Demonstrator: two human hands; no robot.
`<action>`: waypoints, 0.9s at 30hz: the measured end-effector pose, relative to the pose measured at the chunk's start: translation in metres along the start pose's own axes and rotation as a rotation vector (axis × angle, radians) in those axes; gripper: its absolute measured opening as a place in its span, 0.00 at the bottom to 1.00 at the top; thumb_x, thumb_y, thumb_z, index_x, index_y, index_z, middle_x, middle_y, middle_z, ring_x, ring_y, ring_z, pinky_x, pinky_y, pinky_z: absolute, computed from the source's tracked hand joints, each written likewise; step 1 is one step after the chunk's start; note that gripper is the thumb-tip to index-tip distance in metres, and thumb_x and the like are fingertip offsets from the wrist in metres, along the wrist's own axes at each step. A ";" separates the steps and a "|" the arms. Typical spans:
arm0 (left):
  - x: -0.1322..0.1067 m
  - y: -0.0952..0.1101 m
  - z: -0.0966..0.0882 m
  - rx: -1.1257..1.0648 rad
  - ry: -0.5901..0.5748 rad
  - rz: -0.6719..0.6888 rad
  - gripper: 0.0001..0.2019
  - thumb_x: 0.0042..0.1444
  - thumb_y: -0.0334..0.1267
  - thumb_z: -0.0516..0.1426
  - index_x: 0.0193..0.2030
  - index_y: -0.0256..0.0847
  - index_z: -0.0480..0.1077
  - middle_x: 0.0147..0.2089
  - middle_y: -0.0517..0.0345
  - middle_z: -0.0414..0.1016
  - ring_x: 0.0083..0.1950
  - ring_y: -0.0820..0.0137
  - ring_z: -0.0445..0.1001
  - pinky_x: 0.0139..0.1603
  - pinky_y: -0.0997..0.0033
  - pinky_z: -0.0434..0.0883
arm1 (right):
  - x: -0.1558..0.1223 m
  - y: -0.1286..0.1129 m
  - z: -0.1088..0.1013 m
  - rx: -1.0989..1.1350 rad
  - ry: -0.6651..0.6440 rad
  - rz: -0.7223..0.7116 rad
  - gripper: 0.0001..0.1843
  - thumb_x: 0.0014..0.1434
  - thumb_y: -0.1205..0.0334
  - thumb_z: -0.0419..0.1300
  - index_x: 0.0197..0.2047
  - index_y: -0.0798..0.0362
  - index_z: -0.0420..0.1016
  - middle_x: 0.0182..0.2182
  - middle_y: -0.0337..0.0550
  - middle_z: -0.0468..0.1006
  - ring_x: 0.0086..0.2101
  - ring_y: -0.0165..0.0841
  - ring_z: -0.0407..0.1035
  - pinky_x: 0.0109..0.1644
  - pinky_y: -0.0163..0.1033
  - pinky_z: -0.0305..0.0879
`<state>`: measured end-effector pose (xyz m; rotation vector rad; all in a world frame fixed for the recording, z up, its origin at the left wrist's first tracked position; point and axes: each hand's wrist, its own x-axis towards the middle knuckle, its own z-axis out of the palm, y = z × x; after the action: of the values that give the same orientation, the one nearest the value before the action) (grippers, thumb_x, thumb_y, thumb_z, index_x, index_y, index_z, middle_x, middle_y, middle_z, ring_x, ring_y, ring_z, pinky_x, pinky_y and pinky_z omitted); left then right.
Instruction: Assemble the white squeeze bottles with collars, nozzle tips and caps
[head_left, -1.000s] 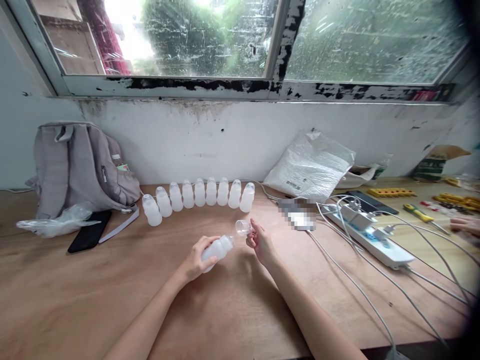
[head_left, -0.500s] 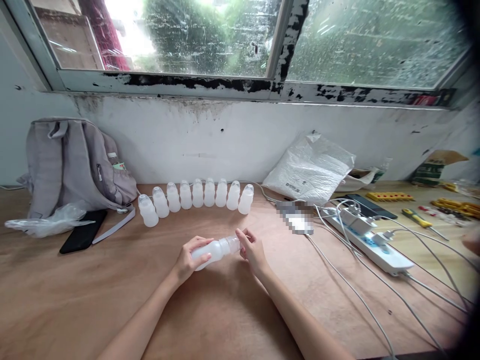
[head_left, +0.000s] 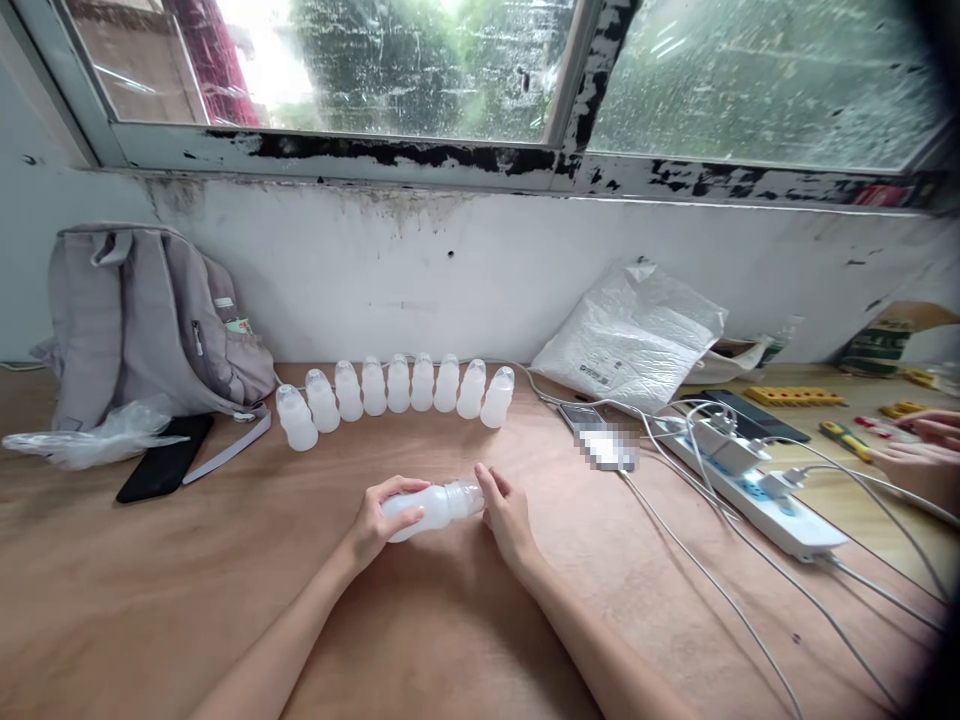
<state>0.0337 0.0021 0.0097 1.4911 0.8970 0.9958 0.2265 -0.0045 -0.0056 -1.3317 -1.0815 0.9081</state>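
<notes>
The wooden table point(head_left: 420, 650) carries the work; a grey backpack point(head_left: 154, 310) leans at its left, a silvery plastic bag point(head_left: 634, 335) rests against the wall, and a white power strip point(head_left: 787, 525) lies to the right with cables running across the surface. A co-worker's hand point(head_left: 915, 460) shows at the far right edge. Nine frosted bottles point(head_left: 398, 388), each with a clear top, stand in a curved row near the wall. The held bottle point(head_left: 420, 512) is in front of that row, tilted well over and raised in the person's grasp, its neck end towards the right. The left hand point(head_left: 371, 522) is wrapped around the lower body, thumb in front, fingers over the top, a firm hold by appearance. The right hand point(head_left: 511, 515) has its fingers gathered at the far end of the clear cover point(head_left: 466, 497), only slightly parted; whether they pinch it or merely push cannot be told. The cover sits over the neck, in line with the body. Judgement: fitting the cover is the step in hand, full seating unconfirmed. The next move calls for straight, even pressure from the right, with the left bracing the body without squeezing it.
</notes>
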 end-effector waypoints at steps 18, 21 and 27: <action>-0.008 -0.002 0.008 -0.076 0.038 0.073 0.14 0.52 0.43 0.49 0.30 0.36 0.72 0.27 0.55 0.72 0.26 0.71 0.65 0.26 0.74 0.60 | -0.025 0.003 0.016 0.068 -0.135 -0.070 0.18 0.54 0.55 0.46 0.16 0.52 0.59 0.13 0.34 0.57 0.16 0.26 0.51 0.19 0.33 0.46; -0.011 -0.001 0.012 -0.046 0.057 0.082 0.15 0.53 0.43 0.48 0.30 0.36 0.71 0.27 0.55 0.71 0.27 0.71 0.65 0.27 0.74 0.60 | -0.026 0.007 0.015 0.080 -0.120 -0.089 0.17 0.55 0.55 0.46 0.17 0.52 0.57 0.15 0.34 0.57 0.17 0.27 0.52 0.21 0.33 0.48; -0.014 -0.001 0.014 -0.047 0.063 0.070 0.17 0.54 0.45 0.47 0.30 0.36 0.70 0.26 0.56 0.70 0.26 0.71 0.65 0.26 0.74 0.60 | -0.029 0.007 0.017 0.054 -0.096 -0.116 0.18 0.55 0.54 0.45 0.17 0.52 0.57 0.14 0.34 0.57 0.18 0.27 0.51 0.21 0.34 0.47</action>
<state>0.0420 -0.0155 0.0058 1.4670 0.8656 1.1127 0.2031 -0.0267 -0.0164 -1.1784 -1.1884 0.9158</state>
